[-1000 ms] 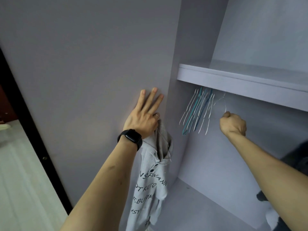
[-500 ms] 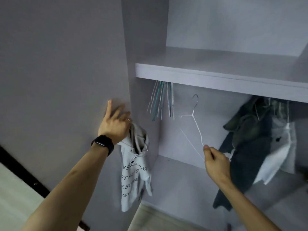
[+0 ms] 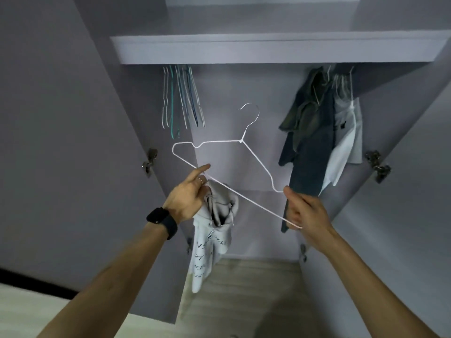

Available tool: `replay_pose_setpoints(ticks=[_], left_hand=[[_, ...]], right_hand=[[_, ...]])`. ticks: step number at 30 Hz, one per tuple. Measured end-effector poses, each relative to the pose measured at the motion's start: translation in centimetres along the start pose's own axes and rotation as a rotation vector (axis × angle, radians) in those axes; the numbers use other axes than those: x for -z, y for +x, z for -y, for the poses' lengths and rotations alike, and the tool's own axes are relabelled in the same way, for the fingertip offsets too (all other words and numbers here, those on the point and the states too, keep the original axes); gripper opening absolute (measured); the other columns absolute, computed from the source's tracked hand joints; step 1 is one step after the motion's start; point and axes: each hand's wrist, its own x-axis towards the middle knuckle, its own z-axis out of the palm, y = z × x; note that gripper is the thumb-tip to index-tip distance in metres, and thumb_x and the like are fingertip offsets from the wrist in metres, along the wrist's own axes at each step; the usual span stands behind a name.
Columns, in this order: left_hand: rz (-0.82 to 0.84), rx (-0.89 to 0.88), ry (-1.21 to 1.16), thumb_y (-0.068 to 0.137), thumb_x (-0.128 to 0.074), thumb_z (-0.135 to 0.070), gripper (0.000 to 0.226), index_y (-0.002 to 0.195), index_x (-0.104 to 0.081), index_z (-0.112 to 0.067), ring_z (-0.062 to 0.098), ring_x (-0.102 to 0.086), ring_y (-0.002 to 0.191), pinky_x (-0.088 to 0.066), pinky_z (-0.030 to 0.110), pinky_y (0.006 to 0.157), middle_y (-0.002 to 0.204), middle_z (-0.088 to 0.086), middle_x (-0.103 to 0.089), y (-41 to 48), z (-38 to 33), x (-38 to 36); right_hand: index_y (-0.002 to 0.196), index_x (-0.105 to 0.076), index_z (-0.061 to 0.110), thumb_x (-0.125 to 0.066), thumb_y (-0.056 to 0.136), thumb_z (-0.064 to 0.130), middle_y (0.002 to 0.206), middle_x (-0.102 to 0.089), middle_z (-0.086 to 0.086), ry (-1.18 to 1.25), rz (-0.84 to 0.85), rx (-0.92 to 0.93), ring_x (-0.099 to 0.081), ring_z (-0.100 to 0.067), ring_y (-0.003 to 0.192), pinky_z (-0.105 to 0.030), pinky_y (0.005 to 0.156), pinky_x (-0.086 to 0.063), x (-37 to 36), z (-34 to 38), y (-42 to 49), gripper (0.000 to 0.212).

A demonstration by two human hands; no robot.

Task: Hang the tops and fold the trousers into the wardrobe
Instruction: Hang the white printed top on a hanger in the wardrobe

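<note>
Grey-white hoodie dangling low centre, bunched under the curled lower fingers of the left hand, index finger straight along the bottom bar of the hanger. Off the door now, that hand; flat against it a second ago, hoodie trapped beneath. Right hand right of centre, thumb and fingers pinched on the hanger's right corner; half a second ago holding it alone, a second ago up among the spares fetching it. So: hanger freed and brought down mid-frame, hook up and tilted, both hands on it, hoodie just under its bar but not yet threaded. Likely step in hand: feeding one hanger shoulder into the neck. Awkward, with the left hand sharing cloth and wire; some risk of letting the hoodie slip to the floor. Further back, spares bunched at upper left, hung clothes at upper right, a wide gap between them, room enough, by the look of it, for the hoodie once dressed. Above all that, the shelf across the top. No trousers in sight; folding apparently not begun.
</note>
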Motion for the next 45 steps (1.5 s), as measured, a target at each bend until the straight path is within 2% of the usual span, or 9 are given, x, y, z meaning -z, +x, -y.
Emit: replay_pose_setpoints(ticks=[7,11,15,18,21,24,28,35,45], left_hand=[[-0.099,-0.075,0.126,0.103,-0.048,-0.019,0.020,0.110,-0.057,-0.004,0.030,-0.059,0.097,-0.051,0.042,0.082,0.118,0.004,-0.055,0.2,-0.4,-0.8],[-0.177,-0.369,0.302,0.089,-0.064,-0.006,0.010,0.099,-0.065,-0.003,0.027,-0.055,0.096,-0.053,0.044,0.092,0.108,0.007,-0.062,0.3,-2.1,-0.6],[-0.140,-0.529,0.402,0.082,-0.066,-0.003,0.009,0.090,-0.069,-0.003,0.028,-0.058,0.087,-0.052,0.034,0.083,0.098,0.006,-0.064,0.6,-4.3,-1.8],[-0.116,-0.491,0.391,0.081,-0.067,-0.001,0.009,0.090,-0.068,-0.002,0.029,-0.058,0.080,-0.054,0.036,0.073,0.094,0.007,-0.064,1.2,-4.6,-2.0],[-0.089,-0.479,0.439,0.078,-0.069,-0.002,0.014,0.092,-0.069,-0.005,0.028,-0.060,0.081,-0.053,0.034,0.078,0.095,0.005,-0.064,1.6,-4.3,-1.8],[-0.039,-0.456,0.451,0.087,-0.063,-0.008,0.013,0.098,-0.070,-0.005,0.029,-0.062,0.096,-0.054,0.040,0.091,0.110,0.005,-0.065,2.0,-4.3,-1.5],[-0.077,-0.447,0.486,0.089,-0.069,-0.020,0.012,0.089,-0.075,-0.010,0.031,-0.052,0.132,-0.048,0.043,0.103,0.157,0.005,-0.040,2.4,-4.4,-0.4],[-0.192,-0.250,0.545,0.100,-0.043,-0.034,0.033,0.106,-0.069,-0.012,0.026,-0.060,0.104,-0.043,0.039,0.092,0.112,-0.001,-0.067,4.7,-5.0,4.3],[-0.346,0.012,0.137,0.099,-0.042,-0.040,0.028,0.080,-0.052,-0.022,0.022,-0.055,0.083,-0.043,0.035,0.073,0.093,-0.007,-0.059,8.1,-9.3,13.1]], right_hand=[[0.065,-0.049,0.019,-0.046,0.080,0.087,0.056,-0.053,0.005,-0.598,0.033,0.196,-0.048,-0.015,0.053,-0.033,0.055,-0.046,1.8,-3.1,-0.3,0.069],[0.110,-0.060,0.056,-0.057,0.071,0.088,0.101,-0.066,0.031,-0.779,0.193,0.208,-0.065,-0.006,0.074,-0.020,0.069,-0.054,1.2,-2.5,-0.4,0.051],[0.113,-0.065,0.045,-0.071,0.080,0.067,0.102,-0.073,0.021,-0.486,0.183,0.157,-0.069,0.000,0.092,-0.017,0.080,-0.052,-1.8,-0.8,0.8,0.040],[0.098,-0.072,0.026,-0.067,0.096,0.029,0.084,-0.075,0.003,-0.265,0.070,0.174,-0.069,-0.011,0.072,-0.028,0.069,-0.054,-3.3,1.4,1.6,0.006],[0.099,-0.074,0.021,-0.074,0.091,0.014,0.077,-0.071,-0.003,-0.147,0.133,0.167,-0.061,-0.016,0.059,-0.027,0.057,-0.052,-2.8,3.5,2.1,0.011],[0.097,-0.079,0.021,-0.070,0.094,0.033,0.064,-0.061,0.010,-0.079,0.193,0.034,-0.050,-0.007,0.054,-0.023,0.053,-0.042,-3.0,4.5,2.5,0.015],[0.072,-0.078,0.019,-0.049,0.103,0.047,0.042,-0.043,0.019,-0.055,-0.280,-0.106,-0.037,-0.004,0.048,-0.019,0.051,-0.027,-2.2,6.6,4.4,0.050],[0.056,-0.050,0.022,-0.064,0.093,0.031,0.043,-0.025,0.008,0.914,-0.237,-0.089,-0.020,-0.007,0.035,-0.020,0.035,-0.017,-0.2,10.2,5.2,0.041],[0.044,-0.065,0.019,-0.064,0.090,0.008,0.041,-0.037,0.005,0.663,-0.203,0.088,-0.027,-0.006,0.033,-0.020,0.034,-0.020,-8.0,12.9,10.6,0.048]])
